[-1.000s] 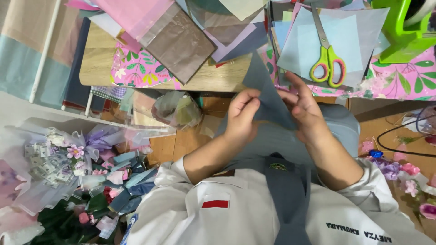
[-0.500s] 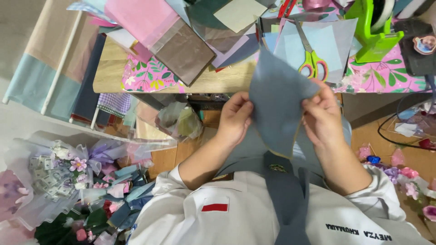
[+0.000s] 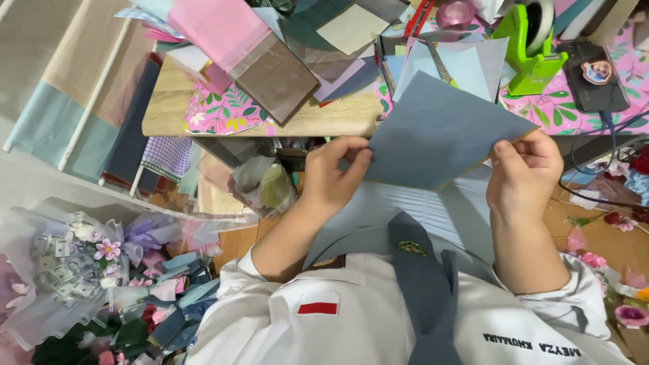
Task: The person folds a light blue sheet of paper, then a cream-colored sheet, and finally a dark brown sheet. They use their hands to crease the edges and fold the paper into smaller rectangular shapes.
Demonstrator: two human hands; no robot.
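I hold a grey-blue sheet of paper (image 3: 439, 132) flat in front of my chest, just below the table edge. My left hand (image 3: 334, 176) pinches its lower left corner. My right hand (image 3: 524, 172) pinches its right corner. The sheet covers part of the light blue papers (image 3: 473, 64) and the scissors (image 3: 438, 62) lying on the wooden table (image 3: 318, 118).
The table holds a heap of coloured papers (image 3: 270, 67), a pink tape roll (image 3: 456, 13), a green tape dispenser (image 3: 531, 57) and a dark phone (image 3: 595, 74). A bouquet with folded paper notes and ribbons (image 3: 94, 270) lies on the floor at left. Small flowers (image 3: 625, 297) lie at right.
The sheet has been turned from upright to lying wide and flat, and my hands have moved apart to its two corners. The scissors are now mostly covered.
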